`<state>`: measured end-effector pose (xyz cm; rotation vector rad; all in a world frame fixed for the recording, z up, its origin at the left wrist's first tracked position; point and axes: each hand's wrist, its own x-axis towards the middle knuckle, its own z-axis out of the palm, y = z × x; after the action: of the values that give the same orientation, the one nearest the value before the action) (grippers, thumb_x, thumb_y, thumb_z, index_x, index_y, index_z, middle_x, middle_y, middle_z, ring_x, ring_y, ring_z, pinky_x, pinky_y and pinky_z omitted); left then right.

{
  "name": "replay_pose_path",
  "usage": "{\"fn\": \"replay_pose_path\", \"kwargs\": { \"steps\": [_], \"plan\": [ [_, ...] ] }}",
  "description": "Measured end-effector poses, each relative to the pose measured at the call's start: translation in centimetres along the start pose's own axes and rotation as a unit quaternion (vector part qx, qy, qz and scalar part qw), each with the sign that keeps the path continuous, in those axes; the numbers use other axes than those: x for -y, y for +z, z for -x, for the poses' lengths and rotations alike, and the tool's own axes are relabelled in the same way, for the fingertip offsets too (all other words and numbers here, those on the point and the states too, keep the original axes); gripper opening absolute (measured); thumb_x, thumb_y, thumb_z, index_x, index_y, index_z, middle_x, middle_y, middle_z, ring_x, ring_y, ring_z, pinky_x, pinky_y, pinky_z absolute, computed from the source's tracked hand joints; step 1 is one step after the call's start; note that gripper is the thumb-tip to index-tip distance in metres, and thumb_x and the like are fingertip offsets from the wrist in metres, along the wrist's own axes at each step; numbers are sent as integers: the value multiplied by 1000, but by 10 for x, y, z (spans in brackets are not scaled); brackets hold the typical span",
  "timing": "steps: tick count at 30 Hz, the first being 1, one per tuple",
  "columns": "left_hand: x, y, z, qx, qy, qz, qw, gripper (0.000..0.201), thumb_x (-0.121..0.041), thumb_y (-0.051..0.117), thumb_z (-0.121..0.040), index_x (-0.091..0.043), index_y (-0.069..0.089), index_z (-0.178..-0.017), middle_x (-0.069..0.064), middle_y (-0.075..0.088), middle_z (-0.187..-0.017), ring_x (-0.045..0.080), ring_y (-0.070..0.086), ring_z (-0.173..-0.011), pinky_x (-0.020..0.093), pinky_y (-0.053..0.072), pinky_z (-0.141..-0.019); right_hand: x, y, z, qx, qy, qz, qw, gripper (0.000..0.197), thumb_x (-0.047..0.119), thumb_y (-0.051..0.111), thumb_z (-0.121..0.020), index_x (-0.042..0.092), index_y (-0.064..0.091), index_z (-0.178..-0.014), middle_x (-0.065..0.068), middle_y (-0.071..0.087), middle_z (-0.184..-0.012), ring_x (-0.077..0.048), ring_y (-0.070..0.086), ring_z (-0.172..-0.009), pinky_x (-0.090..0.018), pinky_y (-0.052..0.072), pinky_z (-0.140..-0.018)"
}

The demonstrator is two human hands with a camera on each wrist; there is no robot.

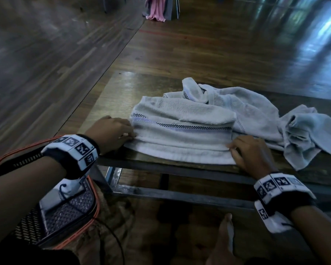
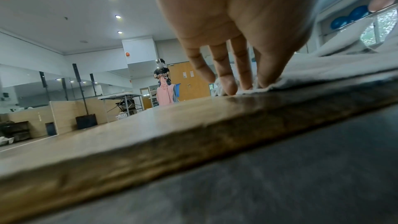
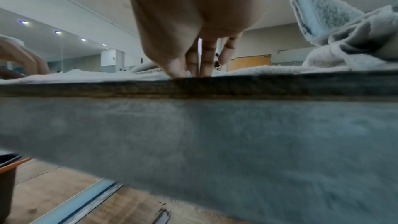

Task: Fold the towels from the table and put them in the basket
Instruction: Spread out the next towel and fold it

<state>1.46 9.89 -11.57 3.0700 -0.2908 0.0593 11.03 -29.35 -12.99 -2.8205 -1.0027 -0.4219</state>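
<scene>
A white towel with a checkered stripe lies folded in layers at the front edge of the wooden table. My left hand pinches its left edge; in the left wrist view the left hand has thumb and fingertips down on the towel. My right hand pinches the fold at the towel's right front corner; in the right wrist view the right hand closes thumb and fingers on the towel. A black mesh basket with an orange rim stands on the floor at lower left.
More white towels lie crumpled on the table's right side, one hanging over the front edge; the heap rises right of my right hand. A bare foot is under the table. Far off, a person holds pink cloth.
</scene>
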Motion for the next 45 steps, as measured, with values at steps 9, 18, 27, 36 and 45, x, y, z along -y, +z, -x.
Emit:
{"fn": "replay_pose_path", "kwargs": {
  "steps": [9,18,27,36,45],
  "plan": [
    [-5,-8,-11,1,4,-56,998,22,-36,48,-92,-34,65,-106,-15,64,-113,11,58,-104,31,34,-86,-13,6,-16,5,72,7,997,11,14,61,-84,13,70,-90,-6,68,-95,-30,59,-88,-39,37,-74],
    [-11,-24,17,-114,122,-46,985,13,-28,59,-86,-22,71,-87,-3,72,-93,18,67,-83,36,49,-73,-22,-9,17,-137,-47,11,989,16,20,48,-80,13,62,-85,-5,58,-81,-25,52,-78,-37,35,-67],
    [-10,-10,34,-83,77,-33,993,14,-21,71,-79,-25,72,-93,-7,74,-93,13,69,-81,34,47,-76,-15,-6,33,-36,-65,-50,996,17,5,74,-71,12,70,-86,-4,67,-83,-24,63,-76,-41,49,-65],
    [-21,0,36,-10,48,-68,996,32,-33,49,-90,-23,61,-119,-4,64,-115,16,63,-99,32,42,-87,-9,-7,32,5,-64,-36,997,22,9,76,-70,15,72,-91,-3,67,-88,-24,63,-80,-36,43,-69],
    [-39,7,46,-42,83,-136,986,41,-44,76,-69,-14,63,-94,3,65,-89,21,65,-75,33,51,-70,2,-7,46,64,-69,-52,994,48,28,84,-64,8,66,-105,-9,62,-98,-25,61,-88,-36,53,-73]
  ]
}}
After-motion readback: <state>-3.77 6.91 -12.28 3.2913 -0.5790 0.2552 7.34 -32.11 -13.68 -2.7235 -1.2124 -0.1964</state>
